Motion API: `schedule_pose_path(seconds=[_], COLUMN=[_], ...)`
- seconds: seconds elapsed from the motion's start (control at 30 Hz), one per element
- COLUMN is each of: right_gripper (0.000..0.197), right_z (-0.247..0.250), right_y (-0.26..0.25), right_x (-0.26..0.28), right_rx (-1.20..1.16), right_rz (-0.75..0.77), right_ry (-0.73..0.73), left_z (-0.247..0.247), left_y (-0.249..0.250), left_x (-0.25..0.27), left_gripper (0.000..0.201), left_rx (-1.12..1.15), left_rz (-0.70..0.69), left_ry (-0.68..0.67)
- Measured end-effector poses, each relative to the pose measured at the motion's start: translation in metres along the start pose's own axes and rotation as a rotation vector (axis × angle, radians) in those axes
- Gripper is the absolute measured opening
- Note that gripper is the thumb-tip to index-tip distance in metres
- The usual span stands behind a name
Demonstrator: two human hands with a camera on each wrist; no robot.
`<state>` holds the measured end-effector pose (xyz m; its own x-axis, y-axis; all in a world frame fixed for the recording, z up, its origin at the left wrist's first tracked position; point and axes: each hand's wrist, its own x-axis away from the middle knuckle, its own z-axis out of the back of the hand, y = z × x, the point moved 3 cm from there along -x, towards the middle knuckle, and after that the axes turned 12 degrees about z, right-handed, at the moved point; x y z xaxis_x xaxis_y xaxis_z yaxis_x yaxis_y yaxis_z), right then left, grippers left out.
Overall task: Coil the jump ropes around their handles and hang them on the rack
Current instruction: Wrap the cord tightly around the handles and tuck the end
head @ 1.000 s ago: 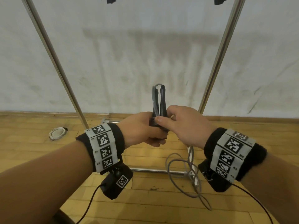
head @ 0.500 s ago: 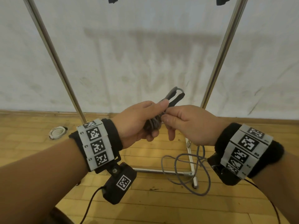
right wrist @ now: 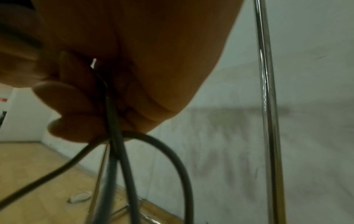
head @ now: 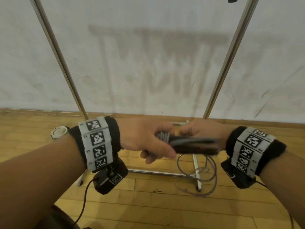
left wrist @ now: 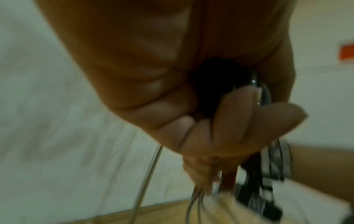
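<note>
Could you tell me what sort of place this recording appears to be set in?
Probably a gym or sports hall: a wooden strip floor, a scuffed white wall, and a metal rack before which both hands hold a jump rope.

Handles [head: 196,144] motion-blurred, rack [head: 231,52] top cropped

Setting: bare indoor room, gym or exercise hall in character. Floor of pale yellow wooden strip boards [head: 165,210], sports-hall type. A chrome metal tube rack [head: 231,52] stands on it, two uprights rising from a floor-level base frame. Behind the rack, a stained, scuffed white wall [head: 148,63] above a wooden skirting. Left of the rack's left upright, a small round white disc [head: 59,131] on the floor.
</note>
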<state>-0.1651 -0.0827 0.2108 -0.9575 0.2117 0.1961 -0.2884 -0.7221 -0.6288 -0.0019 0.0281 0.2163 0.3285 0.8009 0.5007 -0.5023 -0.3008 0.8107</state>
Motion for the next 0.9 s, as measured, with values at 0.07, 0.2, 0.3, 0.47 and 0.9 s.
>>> schedule_pose_path(seconds=[0.07, 0.2, 0.3, 0.47, 0.9], right_gripper=[0.018, 0.025, 0.028, 0.025, 0.045], right_z=[0.001, 0.001, -0.003, -0.014, -0.052], right_y=[-0.004, -0.023, -0.041, -0.048, 0.036], right_x=[-0.005, -0.013, -0.016, -0.016, -0.023], right_rx=[0.148, 0.394, 0.515, 0.301, -0.133], right_rz=[-0.042, -0.004, 0.028, -0.009, -0.157], right_ry=[-0.044, -0.056, -0.024, 0.113, 0.061], left_z=[-0.007, -0.014, -0.003, 0.041, 0.061], left_y=[-0.006, -0.011, -0.016, -0.037, -0.024], left_x=[-0.006, -0.022, -0.029, -0.02, 0.003], left_gripper=[0.034, 0.068, 0.057, 0.013, 0.034], left_rx=[-0.469, -0.823, -0.859, 0.069, 0.747], left_rz=[0.22, 0.407, 0.424, 0.396, -0.09], left_ry=[0.094, 0.339, 0.508, 0.735, 0.372])
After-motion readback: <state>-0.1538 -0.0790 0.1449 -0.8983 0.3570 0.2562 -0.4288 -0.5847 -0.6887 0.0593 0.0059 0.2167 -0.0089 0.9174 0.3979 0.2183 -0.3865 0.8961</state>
